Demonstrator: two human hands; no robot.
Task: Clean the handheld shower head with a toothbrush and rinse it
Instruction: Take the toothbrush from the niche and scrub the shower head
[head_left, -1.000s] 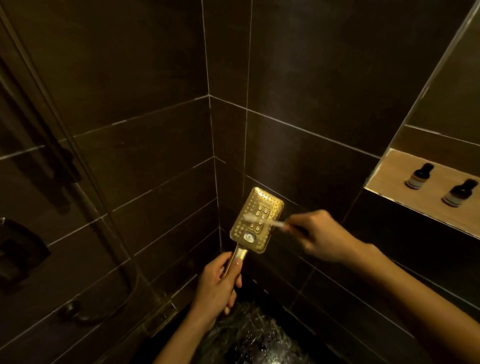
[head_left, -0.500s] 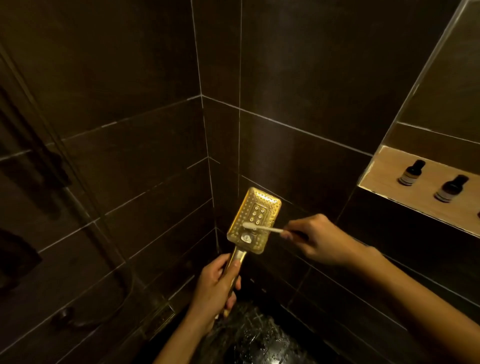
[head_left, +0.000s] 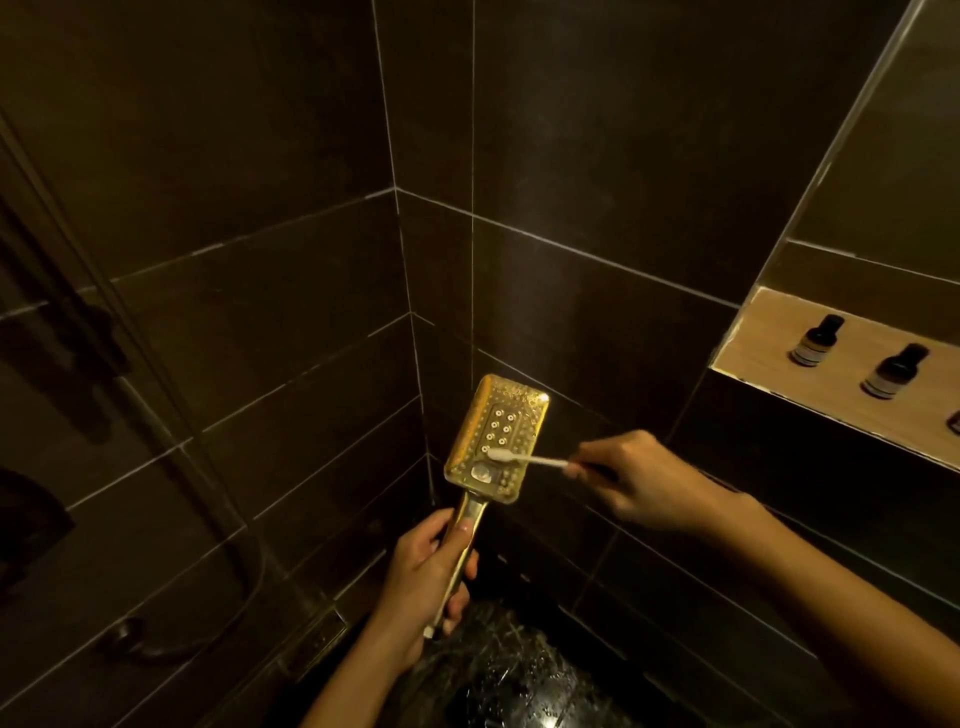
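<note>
A gold rectangular shower head (head_left: 511, 415) stands upright in the middle of the view, its nozzle face turned toward me. My left hand (head_left: 423, 577) is shut on its gold handle from below. My right hand (head_left: 644, 480) comes in from the right and is shut on a white toothbrush (head_left: 530, 459). The brush lies level across the lower part of the face, with its bristle end touching the nozzles just above a small button.
Dark tiled walls meet in a corner right behind the shower head. A lit wooden niche shelf (head_left: 763, 338) at the right holds small dark bottles (head_left: 818, 340). A hose and rail (head_left: 171, 405) run down the left wall. The wet dark floor (head_left: 519, 675) lies below my hands.
The toothbrush head has slid down the face from the middle nozzles to the lower part. My left hand keeps the shower head almost still.
</note>
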